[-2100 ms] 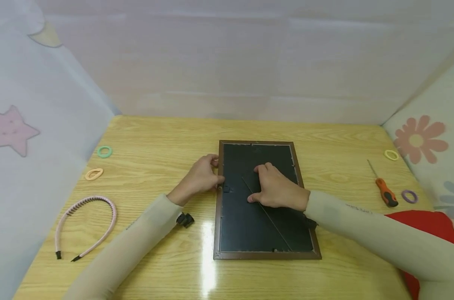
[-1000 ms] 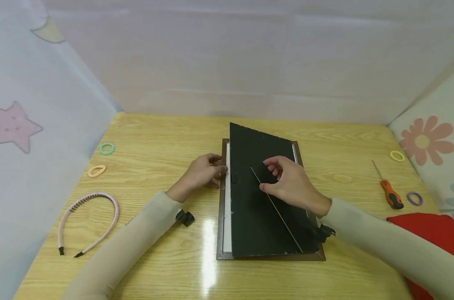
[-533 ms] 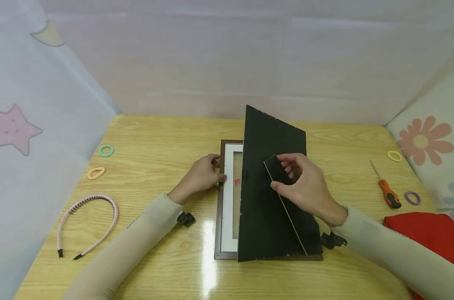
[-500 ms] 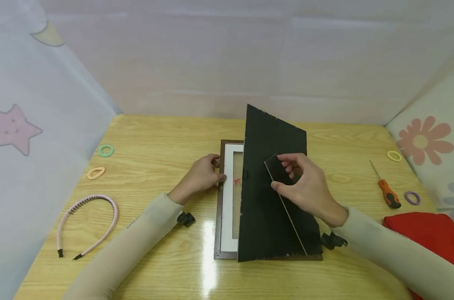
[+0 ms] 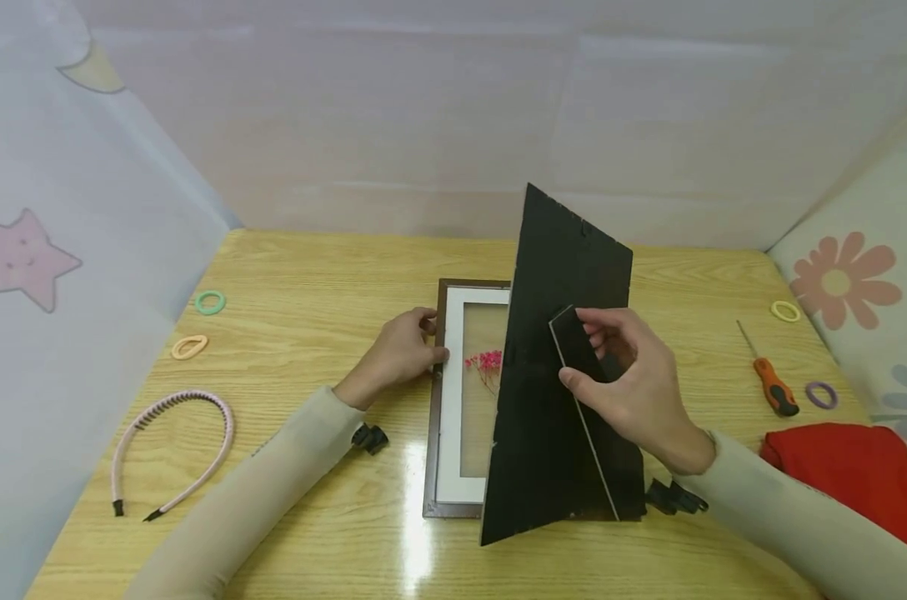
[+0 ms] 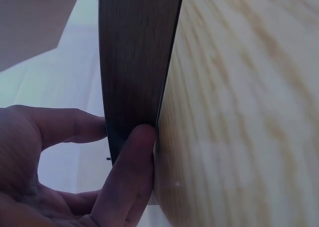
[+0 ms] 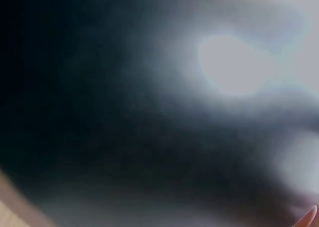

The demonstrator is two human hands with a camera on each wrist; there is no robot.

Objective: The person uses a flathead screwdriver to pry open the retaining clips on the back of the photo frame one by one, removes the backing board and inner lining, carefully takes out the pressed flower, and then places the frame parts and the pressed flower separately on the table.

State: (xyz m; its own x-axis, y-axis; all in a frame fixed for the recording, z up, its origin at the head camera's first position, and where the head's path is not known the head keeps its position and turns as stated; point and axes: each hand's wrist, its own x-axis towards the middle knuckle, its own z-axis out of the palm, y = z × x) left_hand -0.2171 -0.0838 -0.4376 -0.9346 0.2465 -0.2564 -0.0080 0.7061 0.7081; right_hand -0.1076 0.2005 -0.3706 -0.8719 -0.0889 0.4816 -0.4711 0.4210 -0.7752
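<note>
A brown picture frame (image 5: 433,450) lies face down on the table, its white mat (image 5: 451,417) and some pink flowers (image 5: 487,360) showing on the left. My left hand (image 5: 399,350) grips the frame's left edge; in the left wrist view the thumb is at one edge of the frame's side (image 6: 137,62) and fingertips press its face. The black backing board (image 5: 532,433) stands steeply tilted, lifted on its left side, low at the right. My right hand (image 5: 641,392) pinches the board's stand leg (image 5: 576,337) between thumb and fingers. The right wrist view is mostly blurred dark board.
On the left lie a pink headband (image 5: 228,425), a green hair tie (image 5: 209,302) and an orange one (image 5: 189,347). A screwdriver (image 5: 774,386), a yellow hair tie (image 5: 785,312), a purple one (image 5: 821,395) and red cloth (image 5: 859,467) are on the right.
The right hand has pulled the backing board's left side up and to the right by its stand leg, uncovering the mat and pink flowers. The left hand stays at the frame's edge.
</note>
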